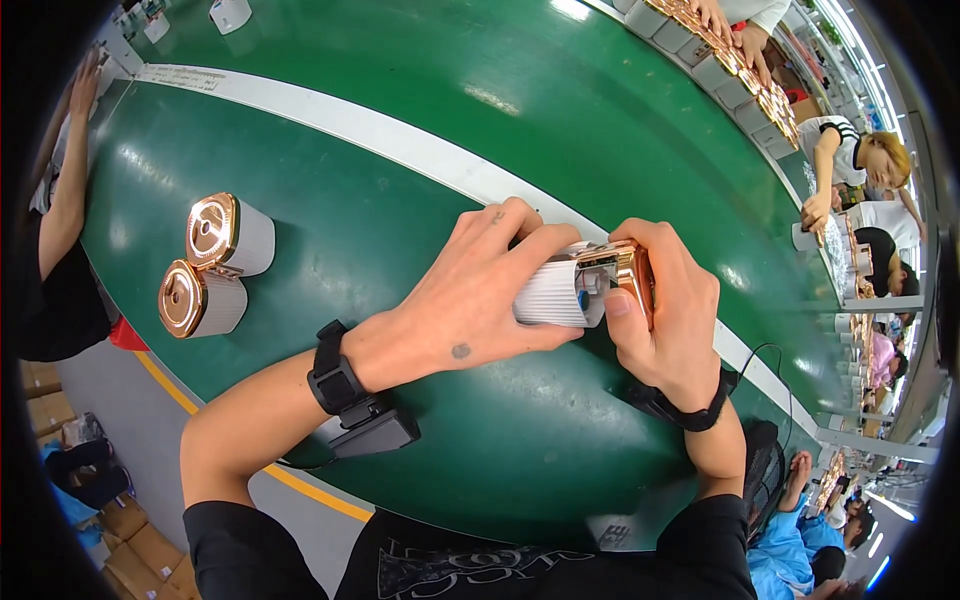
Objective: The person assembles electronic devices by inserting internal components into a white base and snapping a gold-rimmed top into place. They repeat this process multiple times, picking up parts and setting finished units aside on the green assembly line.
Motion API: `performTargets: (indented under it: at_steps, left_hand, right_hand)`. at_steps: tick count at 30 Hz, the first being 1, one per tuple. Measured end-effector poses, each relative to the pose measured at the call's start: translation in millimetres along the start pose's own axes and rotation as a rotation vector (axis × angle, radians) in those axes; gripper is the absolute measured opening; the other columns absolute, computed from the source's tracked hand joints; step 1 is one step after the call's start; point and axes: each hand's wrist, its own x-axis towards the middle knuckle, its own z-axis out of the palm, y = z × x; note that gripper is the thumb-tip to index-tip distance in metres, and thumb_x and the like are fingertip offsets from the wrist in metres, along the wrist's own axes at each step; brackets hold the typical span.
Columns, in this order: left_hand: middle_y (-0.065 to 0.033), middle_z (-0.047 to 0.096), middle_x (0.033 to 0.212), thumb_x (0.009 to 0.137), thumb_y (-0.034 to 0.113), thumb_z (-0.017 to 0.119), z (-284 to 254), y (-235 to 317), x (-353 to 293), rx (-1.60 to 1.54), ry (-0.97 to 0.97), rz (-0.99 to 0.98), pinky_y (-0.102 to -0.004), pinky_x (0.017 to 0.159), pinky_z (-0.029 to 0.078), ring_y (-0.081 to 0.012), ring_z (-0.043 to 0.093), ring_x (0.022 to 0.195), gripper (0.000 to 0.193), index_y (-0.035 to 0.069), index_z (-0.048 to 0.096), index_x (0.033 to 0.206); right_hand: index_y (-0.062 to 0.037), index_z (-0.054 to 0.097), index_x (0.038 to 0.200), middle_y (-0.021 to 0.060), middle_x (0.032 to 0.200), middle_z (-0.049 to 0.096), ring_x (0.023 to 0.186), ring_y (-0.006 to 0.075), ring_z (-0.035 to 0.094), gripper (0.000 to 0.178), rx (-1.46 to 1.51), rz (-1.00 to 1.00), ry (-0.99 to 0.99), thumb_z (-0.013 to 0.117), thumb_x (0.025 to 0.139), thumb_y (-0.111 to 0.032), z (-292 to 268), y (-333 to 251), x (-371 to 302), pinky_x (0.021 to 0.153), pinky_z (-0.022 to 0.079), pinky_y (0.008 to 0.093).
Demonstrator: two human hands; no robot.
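My left hand (485, 285) is wrapped round a white ribbed housing (546, 297), which lies on its side above the green table. In my right hand (672, 305) is a shiny copper-coloured cover (638, 280) at the housing's right end, the thumb pressing near its edge. A gap shows between cover and housing, with a small blue part and pale inner pieces inside. My fingers hide the rest of the joint. To the left stand two white ribbed units with copper-coloured lids, one farther back (257, 238) and one nearer (226, 306), side by side and touching.
A white strip (420, 160) divides my table (340, 220) from a brighter green surface (560, 130). Several copper-topped units (712, 72) line the far right, with a co-worker's hands (752, 42) on them. A black device (375, 430) hangs at my left wrist. A person's arm (68, 190) is at left.
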Motion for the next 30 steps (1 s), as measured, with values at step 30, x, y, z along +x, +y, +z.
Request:
performTargets:
  at_steps: [30]
  left_hand:
    - [-0.0089,0.061,0.115,0.083,0.032,0.08,2.7,-2.9,0.0,-0.005,-0.105,0.07,-0.0405,0.097,0.033,-0.0264,0.056,0.107,0.071,0.008,0.046,0.14]
  right_hand:
    - [-0.0042,0.061,0.117,0.0101,0.091,0.058,0.069,0.0279,0.061,0.052,0.036,-0.059,-0.062,0.078,0.078,-0.033,0.3,2.6,-5.7,0.061,0.052,0.0376]
